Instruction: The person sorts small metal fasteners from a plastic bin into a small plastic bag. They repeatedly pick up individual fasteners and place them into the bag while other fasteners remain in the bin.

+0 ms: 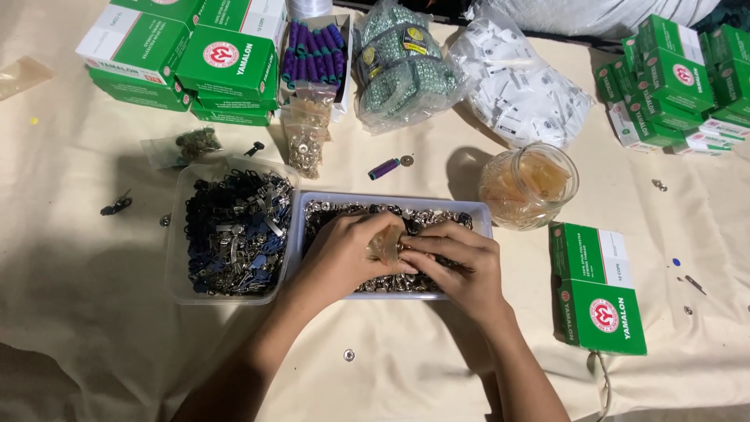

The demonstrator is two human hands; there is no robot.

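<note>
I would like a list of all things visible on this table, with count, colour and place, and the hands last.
small clear bag: one, transparent, held between both hands
tray of metal snaps: one, pale blue, centre
tub of zipper pulls: one, clear, dark blue and silver contents, left of the tray
glass jar: one, clear, amber contents, right of the tray
green and white boxes: many, stacked top left and top right, two at right front
purple spools: several, in a box at top centre
bag of white pieces: one, clear, top right
left hand: over the tray
right hand: over the tray
</note>
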